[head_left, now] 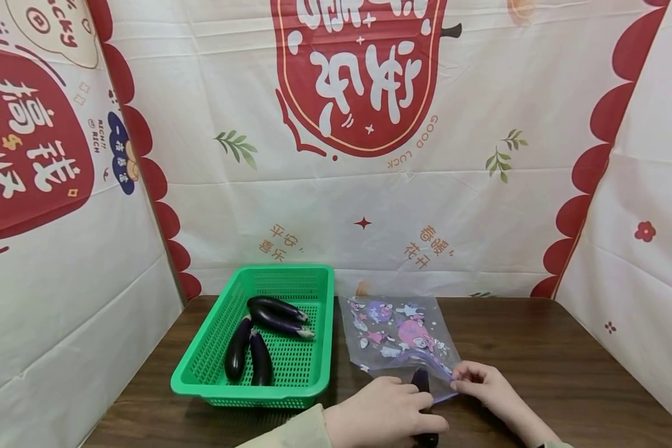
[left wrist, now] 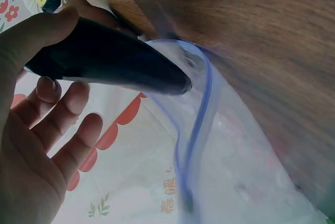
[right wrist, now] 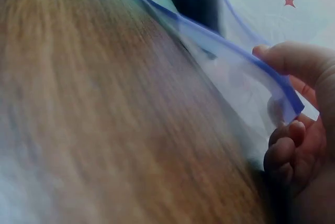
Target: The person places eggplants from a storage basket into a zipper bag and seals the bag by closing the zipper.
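My left hand [head_left: 382, 412] grips a dark purple eggplant [left wrist: 112, 59] between thumb and fingers. The eggplant's rounded end points into the mouth of a clear plastic zip bag [head_left: 394, 330] with pink and purple cartoon prints. My right hand [head_left: 490, 389] pinches the right corner of the bag's mouth, where a blue-purple zip strip [right wrist: 230, 46] runs. In the left wrist view the strip bows apart around the eggplant's tip. The bag lies on the table with its closed end away from me. Left of it, several eggplants [head_left: 236, 351] lie in a green plastic basket [head_left: 187, 367].
The brown wood-grain table [head_left: 515, 336] carries the basket on the left and the bag at the middle. White printed cloth with red scalloped borders [head_left: 588, 168] hangs at the back and both sides. The basket's raised rim stands close to the bag's left edge.
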Available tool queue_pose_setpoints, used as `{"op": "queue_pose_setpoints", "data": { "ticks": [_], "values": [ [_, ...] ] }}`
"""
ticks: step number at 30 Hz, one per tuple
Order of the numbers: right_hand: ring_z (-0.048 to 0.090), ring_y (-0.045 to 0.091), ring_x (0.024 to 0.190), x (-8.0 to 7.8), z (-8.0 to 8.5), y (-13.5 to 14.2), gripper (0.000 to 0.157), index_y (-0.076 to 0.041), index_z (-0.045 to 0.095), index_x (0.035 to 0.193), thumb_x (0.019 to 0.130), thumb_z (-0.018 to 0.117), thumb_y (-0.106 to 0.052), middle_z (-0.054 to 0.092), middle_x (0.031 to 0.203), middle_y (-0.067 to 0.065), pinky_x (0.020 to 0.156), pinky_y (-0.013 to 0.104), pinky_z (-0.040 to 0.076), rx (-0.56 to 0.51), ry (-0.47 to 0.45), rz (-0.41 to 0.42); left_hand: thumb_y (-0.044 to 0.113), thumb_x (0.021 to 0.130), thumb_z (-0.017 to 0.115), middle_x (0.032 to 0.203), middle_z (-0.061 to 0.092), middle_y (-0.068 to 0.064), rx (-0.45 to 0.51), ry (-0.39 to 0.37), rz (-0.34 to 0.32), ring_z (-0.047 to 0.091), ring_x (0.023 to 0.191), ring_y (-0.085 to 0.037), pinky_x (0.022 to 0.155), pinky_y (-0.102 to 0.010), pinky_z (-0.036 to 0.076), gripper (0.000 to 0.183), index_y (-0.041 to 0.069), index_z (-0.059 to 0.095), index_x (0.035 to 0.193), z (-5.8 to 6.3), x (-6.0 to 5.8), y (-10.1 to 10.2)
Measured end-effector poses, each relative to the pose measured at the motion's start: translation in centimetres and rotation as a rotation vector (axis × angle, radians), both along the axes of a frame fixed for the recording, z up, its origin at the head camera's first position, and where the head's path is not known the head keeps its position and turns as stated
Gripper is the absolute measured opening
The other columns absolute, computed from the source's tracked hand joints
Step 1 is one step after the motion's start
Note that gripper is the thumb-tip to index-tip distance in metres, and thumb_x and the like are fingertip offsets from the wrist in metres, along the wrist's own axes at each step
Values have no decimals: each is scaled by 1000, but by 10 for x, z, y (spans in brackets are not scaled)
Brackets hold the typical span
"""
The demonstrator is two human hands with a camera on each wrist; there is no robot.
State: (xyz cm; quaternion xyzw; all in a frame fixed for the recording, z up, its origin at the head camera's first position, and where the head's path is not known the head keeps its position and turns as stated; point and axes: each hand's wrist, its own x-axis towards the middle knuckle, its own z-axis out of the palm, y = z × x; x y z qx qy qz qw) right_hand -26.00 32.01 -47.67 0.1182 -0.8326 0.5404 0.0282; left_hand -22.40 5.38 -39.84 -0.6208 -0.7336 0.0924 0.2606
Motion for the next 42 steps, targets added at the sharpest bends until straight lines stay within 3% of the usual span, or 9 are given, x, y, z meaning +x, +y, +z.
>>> {"op": "queue_pose_setpoints", "data": {
  "ticks": [8, 12, 17, 21, 25, 29, 32, 36, 42],
  "values": [
    [38, 4, 49, 0, 1, 0, 15, -9, 58, 82, 75, 68, -19, 45, 61, -4, 39, 23, 34, 15, -84, -28, 40, 78, 60, 80, 43, 14, 3, -33, 9, 44, 64, -3, 47, -17, 27, 27, 34, 50, 102, -3, -1, 0],
    [38, 5, 49, -1, 0, 1, 15, -9, 58, 82, 76, 67, -20, 45, 62, -3, 40, 24, 34, 33, -86, -18, 39, 75, 62, 78, 44, 13, 4, -19, 45, 45, 63, -4, 45, -19, 29, 29, 35, 50, 101, -5, -5, 3],
    [38, 4, 49, -1, 0, 1, 17, -7, 57, 83, 77, 66, -19, 46, 63, -4, 39, 23, 34, 37, -78, 6, 36, 73, 64, 64, 42, 14, 5, -50, 108, 38, 46, -4, 36, -21, 23, 30, 34, 48, 99, -9, -13, 10],
    [36, 2, 46, 0, -2, 0, 17, -4, 54, 81, 77, 66, -16, 44, 60, -5, 37, 22, 33, 41, -27, 14, 40, 72, 66, 62, 44, 16, -28, -81, 179, 37, 43, -4, 34, -22, 22, 37, 38, 47, 104, -12, -20, 16],
    [34, 0, 45, -1, -3, -5, 19, -8, 51, 73, 72, 69, -14, 39, 55, -8, 39, 20, 31, 124, 55, -16, 50, 70, 65, 63, 46, 17, -70, -83, 241, 41, 46, -4, 35, -22, 25, 41, 41, 46, 106, -16, -28, 22],
    [32, -1, 44, 1, -5, -11, 25, -15, 47, 65, 67, 72, -17, 35, 51, -11, 42, 18, 28, 249, 87, -77, 53, 70, 64, 65, 49, 17, -91, -89, 309, 44, 51, -4, 36, -24, 28, 36, 43, 48, 101, -19, -34, 29],
    [33, -1, 45, 3, -7, -13, 27, -16, 45, 63, 67, 71, -17, 35, 51, -12, 43, 18, 28, 279, 93, -99, 49, 72, 64, 69, 51, 16, -101, -115, 357, 48, 57, -4, 37, -24, 31, 30, 44, 51, 99, -20, -35, 35],
    [35, 0, 47, 3, -7, -12, 27, -15, 45, 62, 69, 70, -12, 37, 52, -11, 44, 18, 31, 206, 136, -80, 43, 76, 63, 76, 53, 13, -96, -140, 390, 50, 63, -6, 40, -25, 35, 31, 42, 52, 105, -19, -34, 41],
    [37, 0, 49, 4, -5, -15, 31, -13, 42, 60, 68, 66, 5, 37, 55, -13, 43, 19, 33, 128, 291, -85, 51, 72, 63, 98, 53, 7, -92, -205, 427, 50, 86, -8, 58, -25, 43, 62, 39, 40, 129, -20, -33, 44]
  ]
}}
